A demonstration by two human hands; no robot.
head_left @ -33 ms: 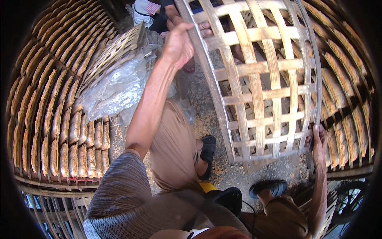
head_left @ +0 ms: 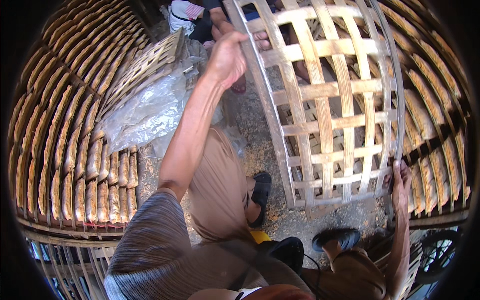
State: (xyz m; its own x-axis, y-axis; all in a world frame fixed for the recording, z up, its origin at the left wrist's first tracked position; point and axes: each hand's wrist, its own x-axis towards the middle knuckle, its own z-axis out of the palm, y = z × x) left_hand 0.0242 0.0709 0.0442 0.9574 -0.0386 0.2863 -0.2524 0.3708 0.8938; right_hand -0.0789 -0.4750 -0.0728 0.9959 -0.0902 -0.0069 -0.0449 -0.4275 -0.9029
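We hold the empty woven bamboo rack (head_left: 330,100) upright above the ground, left hand (head_left: 227,60) clasping its far edge, right hand (head_left: 401,185) gripping its near corner. Best we keep it level, clear of the loaded drying racks (head_left: 65,150) alongside.

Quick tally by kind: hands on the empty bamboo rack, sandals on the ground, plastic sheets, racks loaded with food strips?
Hands on the empty bamboo rack: 2, left hand and right hand
Black sandals: 2, one and another
Clear plastic sheet: 1
Loaded racks: 2, left rack and right rack
Total: 7
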